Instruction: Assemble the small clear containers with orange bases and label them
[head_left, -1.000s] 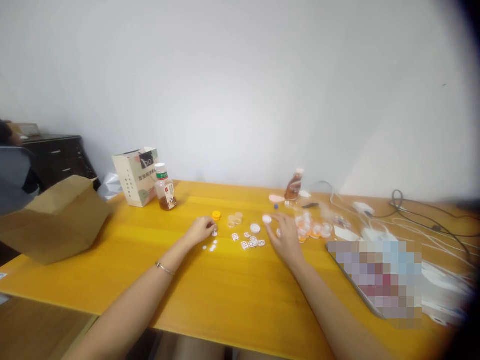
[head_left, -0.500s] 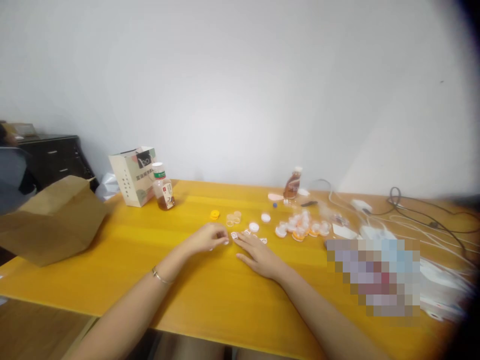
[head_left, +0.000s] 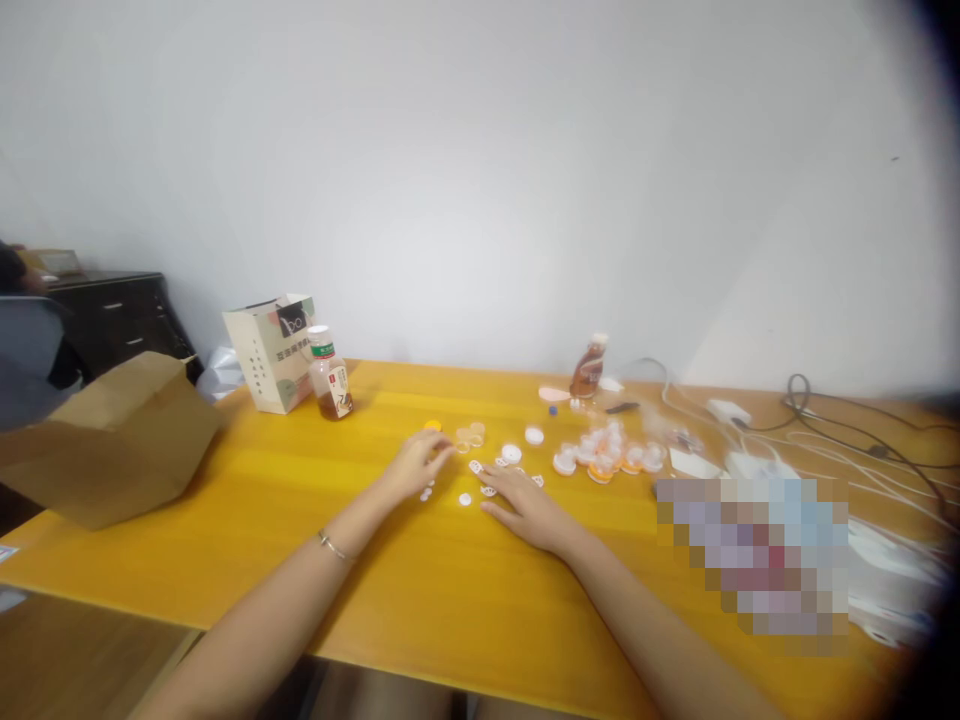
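My left hand [head_left: 415, 465] rests on the yellow table [head_left: 315, 520], fingers curled toward a yellow cap [head_left: 433, 426] and two clear rings [head_left: 469, 436]; whether it holds anything is hidden. Small white round pieces [head_left: 427, 492] lie just below it. My right hand [head_left: 521, 505] lies flat with fingers stretched out, its fingertips at several white perforated pieces [head_left: 487, 478]. One white disc [head_left: 465, 499] sits between the two hands. White caps [head_left: 512, 453] lie just beyond.
A tea bottle [head_left: 329, 374] and a paper gift bag [head_left: 270, 350] stand at the back left, a brown paper bag [head_left: 112, 435] at the left edge. A cluster of orange-and-white caps [head_left: 607, 455], a second bottle [head_left: 589, 368], cables [head_left: 825, 425] and a blurred tablet [head_left: 754, 555] fill the right.
My right hand came back from the white cap at the right to the perforated pieces in the middle and lies flat. My left hand shifted slightly; a white disc now lies between the hands.
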